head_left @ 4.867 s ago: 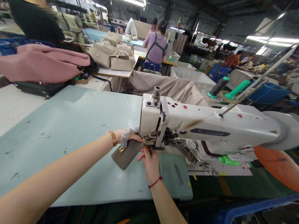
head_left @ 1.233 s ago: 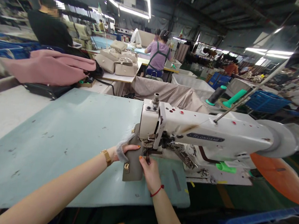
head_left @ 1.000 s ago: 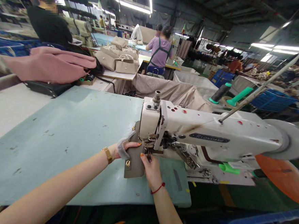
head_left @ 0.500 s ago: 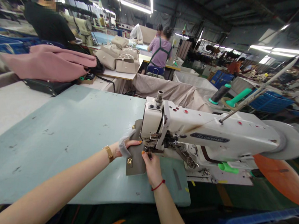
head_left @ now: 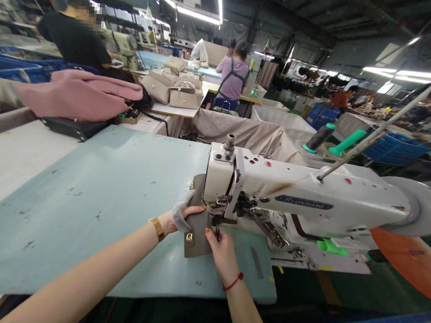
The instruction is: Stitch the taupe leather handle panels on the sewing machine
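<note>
The taupe leather pouch (head_left: 195, 236) is lying on the pale green table top (head_left: 87, 206) in this head view, with its far end passing beside the head of the sewing machine (head_left: 301, 197) and its gold clasp (head_left: 189, 237) facing up near us. Our left hand (head_left: 187, 216) is holding the pouch flat, with the fingers lying across it and a grey wrap around the thumb side. Our right hand (head_left: 223, 254) is staying narrow, its fingertips (head_left: 214, 233) pinching together at the pouch edge beside the presser foot (head_left: 219, 220); what they are pinching is too small to tell.

We are judging that the edge is being set under the needle for stitching. The next move seems to call for a straight, steady feed, with the fingers kept clear of the needle.

The machine arm is standing right over the work and is limiting our room. Beyond it, a beige cloth bin (head_left: 246, 139) is sagging, a person in a lilac shirt (head_left: 234, 79) is sitting at a table with beige handbags (head_left: 185, 98), and a person in black (head_left: 75, 33) is standing behind a pink cloth (head_left: 79, 100). A blue crate (head_left: 395, 149) is sitting on the right.
</note>
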